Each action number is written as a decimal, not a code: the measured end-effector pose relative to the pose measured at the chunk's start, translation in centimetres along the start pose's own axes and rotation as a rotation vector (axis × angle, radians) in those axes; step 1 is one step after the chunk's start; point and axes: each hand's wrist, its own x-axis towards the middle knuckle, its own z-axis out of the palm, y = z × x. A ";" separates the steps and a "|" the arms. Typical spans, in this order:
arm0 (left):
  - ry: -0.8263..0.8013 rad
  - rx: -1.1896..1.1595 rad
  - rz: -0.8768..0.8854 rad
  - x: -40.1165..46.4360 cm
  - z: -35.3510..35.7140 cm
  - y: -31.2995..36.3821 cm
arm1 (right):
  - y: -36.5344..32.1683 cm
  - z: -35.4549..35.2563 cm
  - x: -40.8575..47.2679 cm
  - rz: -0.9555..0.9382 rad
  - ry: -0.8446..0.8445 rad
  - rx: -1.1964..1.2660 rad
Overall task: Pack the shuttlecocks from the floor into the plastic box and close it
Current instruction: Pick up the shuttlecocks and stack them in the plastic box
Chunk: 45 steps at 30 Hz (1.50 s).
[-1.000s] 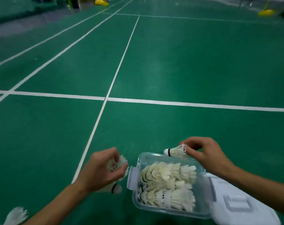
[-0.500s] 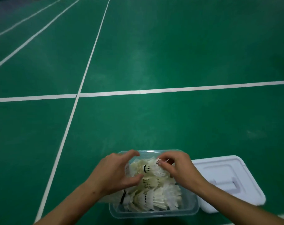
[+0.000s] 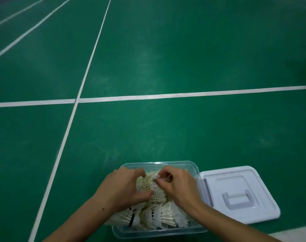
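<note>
Since a second ago both hands moved from the floor into the clear plastic box [image 3: 195,169]: left hand [image 3: 125,187] and right hand [image 3: 177,185] curled, pinching white feather shuttlecocks [image 3: 155,213]. White lid [image 3: 236,194] lay off, at 3 o'clock; I judged packing nearly finished.

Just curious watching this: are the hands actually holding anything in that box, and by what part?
Both hands grip shuttlecocks by their feather skirts: left hand, right hand, over the plastic box.

No words, numbers, brands or labels can be read anywhere: not on the plastic box [image 3: 195,169], its lid [image 3: 239,194], the shuttlecocks [image 3: 157,213] or the floor [image 3: 166,58].
</note>
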 end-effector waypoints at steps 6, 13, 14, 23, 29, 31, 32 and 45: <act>0.124 -0.326 0.014 -1.9 -1.5 -1.4 | -0.3 -2.9 -0.8 -0.019 -0.051 0.091; 0.213 -0.544 0.325 -3.0 -3.6 0.1 | -4.9 -6.8 -2.5 0.105 -0.364 0.760; 0.225 -0.540 0.370 -3.0 -3.8 0.6 | -5.4 -6.8 -2.6 0.152 -0.418 0.850; 0.270 -0.381 0.507 -2.5 -3.8 2.7 | -5.3 -5.0 -1.9 0.206 -0.294 0.718; 0.357 -0.329 0.525 -2.3 -3.8 1.7 | -4.1 -5.7 -2.1 0.194 -0.167 0.647; 0.373 -0.362 0.488 -2.2 -4.3 0.2 | -2.6 -7.1 -2.0 0.185 -0.104 0.580; 0.370 -0.381 0.458 -2.2 -4.5 -0.5 | -1.8 -8.0 -2.0 0.191 -0.068 0.544; 0.069 -0.402 0.279 -1.6 -0.3 -1.0 | 0.5 -4.1 -1.6 0.226 -0.037 0.217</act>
